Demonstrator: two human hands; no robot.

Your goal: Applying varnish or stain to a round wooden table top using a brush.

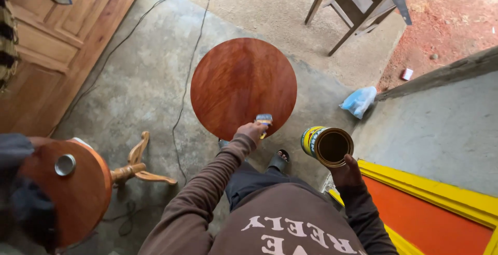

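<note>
**Brush at the near edge of the round top**

The left hand (251,130) is closed around a small flat paintbrush with a pale handle (264,120), its bristles resting on the near right rim of the round reddish-brown wooden tabletop (243,86), which stands in the middle of the scene on the grey concrete floor (140,89). The right hand (346,172) grips from below an open yellow metal tin with a dark inside (328,145), held near and to the right of the tabletop, tilted toward it

To coat well here, long strokes following the grain look best, with the rim feathered so no drip gathers at the edge, and the tin kept close

The top is smooth, glossy and streaked. At near left lies a second round wooden top on a pale turned pedestal with curved legs (78,182), tipped on its side. A crumpled blue plastic bag (358,100) lies at right
</note>
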